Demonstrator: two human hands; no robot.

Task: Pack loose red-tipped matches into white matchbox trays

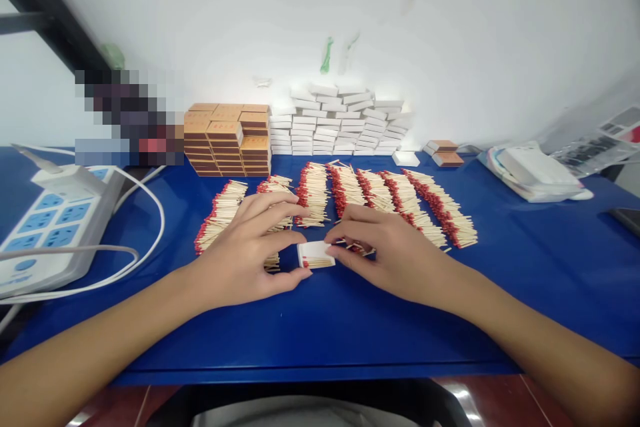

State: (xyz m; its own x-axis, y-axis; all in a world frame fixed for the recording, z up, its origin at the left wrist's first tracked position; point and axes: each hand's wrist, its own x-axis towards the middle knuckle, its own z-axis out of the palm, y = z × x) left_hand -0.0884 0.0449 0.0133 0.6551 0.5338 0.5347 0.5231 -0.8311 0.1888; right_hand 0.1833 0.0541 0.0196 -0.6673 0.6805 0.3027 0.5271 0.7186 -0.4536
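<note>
A small white matchbox tray (317, 251) lies on the blue table between my hands, with a few red-tipped matches (319, 263) along its near side. The thumb and index finger of my left hand (250, 247) curve around its left end, while the other fingers spread over the match rows. My right hand (385, 247) is closed, its thumb and index finger pinched at the tray's right edge. Under the right fingers some loose matches (356, 247) are partly hidden. Beyond both hands, several rows of matches (314, 193) stretch across the table.
Brown matchboxes (225, 140) are stacked at the back left, beside a pile of white trays (335, 123) against the wall. A power strip (55, 220) with white cables sits at left. Two brown boxes (444, 152) and a white packet (533, 170) lie at right.
</note>
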